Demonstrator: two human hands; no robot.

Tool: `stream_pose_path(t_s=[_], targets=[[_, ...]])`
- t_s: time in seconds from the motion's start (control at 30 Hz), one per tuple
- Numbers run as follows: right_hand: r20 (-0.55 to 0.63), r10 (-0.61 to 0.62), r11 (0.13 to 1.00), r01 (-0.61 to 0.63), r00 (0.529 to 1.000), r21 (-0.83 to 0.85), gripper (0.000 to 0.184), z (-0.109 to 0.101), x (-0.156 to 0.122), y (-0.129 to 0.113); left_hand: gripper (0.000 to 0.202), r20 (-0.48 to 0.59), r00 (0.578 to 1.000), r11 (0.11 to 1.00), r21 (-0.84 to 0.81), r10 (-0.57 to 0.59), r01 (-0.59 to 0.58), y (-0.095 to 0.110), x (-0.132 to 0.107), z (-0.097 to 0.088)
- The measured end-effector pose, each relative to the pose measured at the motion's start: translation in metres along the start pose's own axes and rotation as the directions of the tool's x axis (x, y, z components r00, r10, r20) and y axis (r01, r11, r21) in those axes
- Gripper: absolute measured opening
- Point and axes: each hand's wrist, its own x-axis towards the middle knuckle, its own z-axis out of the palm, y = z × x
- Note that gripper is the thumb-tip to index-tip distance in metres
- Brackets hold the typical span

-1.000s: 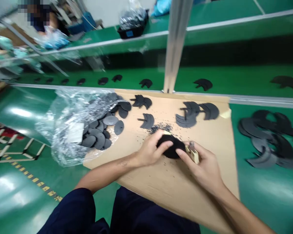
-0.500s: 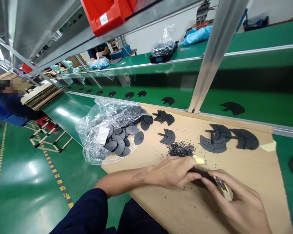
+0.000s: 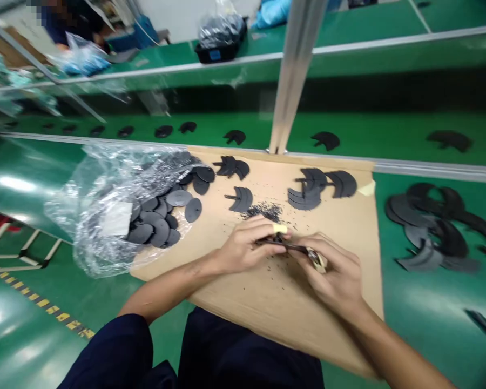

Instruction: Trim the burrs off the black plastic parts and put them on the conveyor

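Note:
Over the cardboard sheet [image 3: 251, 281], my left hand [image 3: 245, 246] is closed on a thin dark plastic part [image 3: 281, 241], with a yellow wrap on one finger. My right hand [image 3: 336, 270] touches the part's other end and is curled around a small metal tool [image 3: 316, 260], perhaps nippers, with a cream-coloured piece; the fingers hide most of it. Just behind my left hand lies a heap of tiny black bits [image 3: 263, 210], some scattered nearby. Black fan-shaped parts [image 3: 241, 200] and a cluster of similar ones [image 3: 305, 197] rest farther back.
A clear plastic bag [image 3: 93, 216] of black oval discs [image 3: 160, 229] lies to the left. Dark curved parts [image 3: 433, 221] are piled on the green table at right. A metal post [image 3: 294, 75] rises behind the cardboard; spaced black parts [image 3: 235, 136] lie beyond. Another person [image 3: 76, 24] is at far left.
The camera view has turned right and downward, bringing the pile at right into sight. Both my hands stay together at the dark part, which now shows as a thin edge between them.

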Motion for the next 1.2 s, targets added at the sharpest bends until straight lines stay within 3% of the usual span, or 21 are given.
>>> stream_pose_path(t_s=[0.17,0.43,0.57,0.73,0.97,1.1,1.2], targets=[[0.027,-0.022,1.0,0.021,0.999,0.021,0.014,0.003,-0.005,0.003,0.023,-0.055,0.998,1.0,0.019,0.014,-0.013,0.004,-0.005,-0.002],[0.044,-0.044,0.999,0.043,0.998,0.028,0.022,0.001,-0.007,0.007,0.025,-0.067,0.995,0.997,0.051,0.068,-0.065,0.009,-0.005,-0.002],[0.054,-0.06,0.998,0.059,0.997,0.013,0.023,0.001,-0.007,0.007,0.026,-0.012,0.996,0.994,0.072,0.087,-0.086,0.008,-0.007,-0.003],[0.044,-0.078,0.996,0.076,0.996,0.04,0.02,0.002,-0.007,0.008,0.027,-0.064,0.994,0.991,0.102,0.093,-0.087,0.011,-0.008,-0.003],[-0.001,-0.06,0.985,0.059,0.998,0.162,0.018,0.004,-0.006,0.005,0.032,0.067,0.997,0.997,-0.074,-0.027,0.032,0.011,-0.006,-0.004],[-0.002,-0.053,0.983,0.052,0.999,0.179,0.018,0.004,-0.004,0.006,0.033,0.058,0.996,0.976,-0.202,-0.075,0.085,0.011,-0.007,-0.007],[-0.008,-0.045,0.986,0.046,0.999,0.161,0.02,0.003,-0.004,0.006,0.03,0.059,0.996,0.979,-0.188,-0.072,0.082,0.011,-0.007,-0.008]])
